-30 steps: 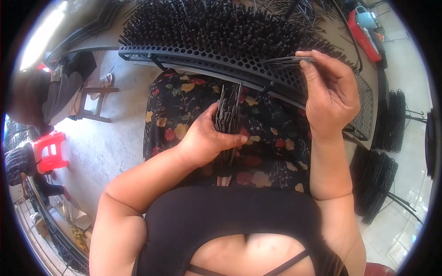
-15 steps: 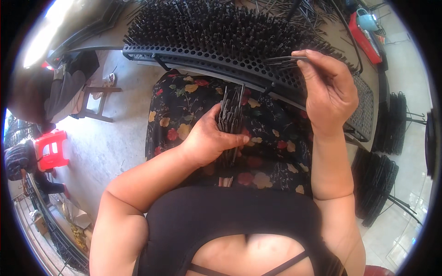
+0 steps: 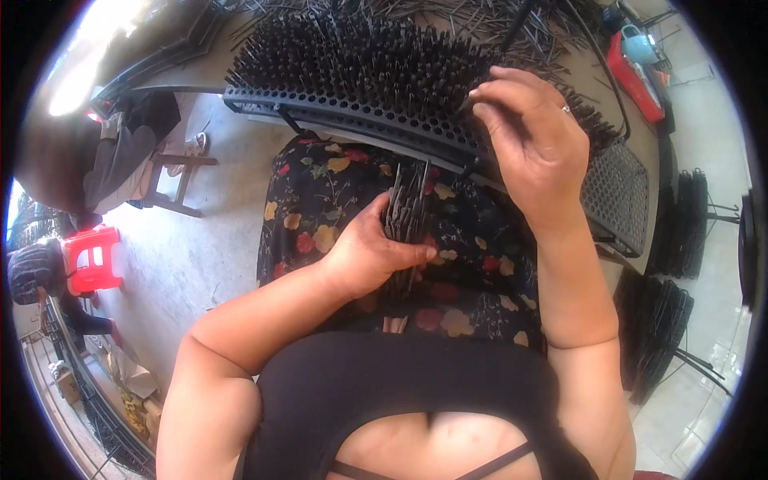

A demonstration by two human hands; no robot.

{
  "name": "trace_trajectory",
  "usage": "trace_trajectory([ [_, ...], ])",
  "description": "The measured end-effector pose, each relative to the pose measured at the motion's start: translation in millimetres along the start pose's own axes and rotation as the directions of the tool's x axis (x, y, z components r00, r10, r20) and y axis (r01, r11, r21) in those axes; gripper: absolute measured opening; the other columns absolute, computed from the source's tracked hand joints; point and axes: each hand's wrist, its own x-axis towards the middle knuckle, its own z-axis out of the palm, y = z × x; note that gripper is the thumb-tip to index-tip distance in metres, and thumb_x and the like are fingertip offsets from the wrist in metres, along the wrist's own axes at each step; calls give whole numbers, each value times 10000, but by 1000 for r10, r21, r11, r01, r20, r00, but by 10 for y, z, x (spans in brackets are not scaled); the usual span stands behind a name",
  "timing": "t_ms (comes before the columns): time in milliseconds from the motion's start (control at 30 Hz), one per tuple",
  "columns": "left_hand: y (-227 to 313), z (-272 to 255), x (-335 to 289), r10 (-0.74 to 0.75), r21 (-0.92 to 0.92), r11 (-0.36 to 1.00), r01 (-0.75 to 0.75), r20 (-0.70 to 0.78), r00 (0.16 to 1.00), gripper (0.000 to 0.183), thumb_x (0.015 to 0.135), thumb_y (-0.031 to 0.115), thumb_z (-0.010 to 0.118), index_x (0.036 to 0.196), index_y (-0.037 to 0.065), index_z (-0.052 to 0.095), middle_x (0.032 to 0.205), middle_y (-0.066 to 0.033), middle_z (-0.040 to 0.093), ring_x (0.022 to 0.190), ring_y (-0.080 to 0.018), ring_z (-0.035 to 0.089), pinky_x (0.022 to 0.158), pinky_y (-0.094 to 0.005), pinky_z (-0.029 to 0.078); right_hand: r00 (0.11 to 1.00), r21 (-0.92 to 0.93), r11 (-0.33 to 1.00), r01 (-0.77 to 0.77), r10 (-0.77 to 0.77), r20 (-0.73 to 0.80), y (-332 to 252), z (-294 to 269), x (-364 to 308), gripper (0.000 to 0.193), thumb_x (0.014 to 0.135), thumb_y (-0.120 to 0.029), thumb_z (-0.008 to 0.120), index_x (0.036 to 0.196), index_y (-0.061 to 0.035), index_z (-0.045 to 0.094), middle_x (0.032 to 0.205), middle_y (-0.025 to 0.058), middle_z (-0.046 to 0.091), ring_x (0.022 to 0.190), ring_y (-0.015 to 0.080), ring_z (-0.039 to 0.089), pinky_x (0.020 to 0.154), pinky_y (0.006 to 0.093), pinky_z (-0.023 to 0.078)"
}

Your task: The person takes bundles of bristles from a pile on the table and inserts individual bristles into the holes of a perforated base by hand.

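My left hand (image 3: pixel 366 254) is wrapped round a bundle of thin dark strips (image 3: pixel 406 214), held upright over my lap with the thumb across its front. My right hand (image 3: pixel 538 132) is raised above the right part of a black perforated rack (image 3: pixel 384 116). Its thumb and forefinger are pinched together beside the strips standing there; what lies between the fingertips blends into the dark background. Many dark strips (image 3: pixel 344 60) stand close together in the rack's holes. The holes along its front edge show bare.
Loose dark strips (image 3: pixel 552 44) lie behind the rack. Perforated metal (image 3: pixel 616 192) continues at its right end. Black wire-like stacks (image 3: pixel 676 232) stand on the floor to the right. At left are a red stool (image 3: pixel 94 258), a wooden stool (image 3: pixel 182 182) and another person (image 3: pixel 96 160).
My right hand has moved left and slightly up, and the strips that stuck out of its pinch no longer show clearly. My left hand keeps its grip on the bundle.
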Motion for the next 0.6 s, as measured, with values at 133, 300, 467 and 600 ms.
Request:
trace_trajectory([
  [133, -36, -4, 22, 18, 2, 1000, -18, 22, 1000, 572, 779, -9, 764, 1243, 25, 432, 844, -58, 645, 658, -140, 626, 604, -294, 545, 992, -132, 986, 105, -95, 80, 10, -46, 77, 163, 726, -49, 752, 874, -105, 713, 821, 45, 711, 963, 251, 691, 873, 358, 486],
  [300, -55, -24, 40, 29, -21, 999, -29, 11, 1000, 568, 780, -19, 758, 1241, 27, 429, 841, -59, 642, 660, -147, 629, 603, -299, 547, 987, -143, 980, 139, -125, 104, 39, -20, 43, 155, 723, -40, 750, 863, -98, 719, 813, 49, 712, 945, 250, 697, 848, 362, 509],
  [467, -10, 0, 37, 33, 2, 999, -33, 14, 999, 568, 780, -23, 751, 1245, 28, 428, 849, -61, 642, 661, -145, 629, 607, -296, 546, 992, -128, 984, 128, -125, 28, 52, -40, -6, 147, 727, -36, 750, 858, -96, 719, 809, 60, 711, 917, 248, 703, 817, 362, 530],
  [600, 5, -4, 43, 3, -16, 1000, -3, 18, 1000, 597, 781, -23, 750, 1276, 32, 420, 854, -61, 644, 665, -143, 628, 614, -293, 546, 998, -111, 993, 37, -30, 63, 29, -54, 37, 175, 729, -36, 767, 886, -99, 725, 827, 70, 716, 898, 252, 703, 819, 365, 536],
])
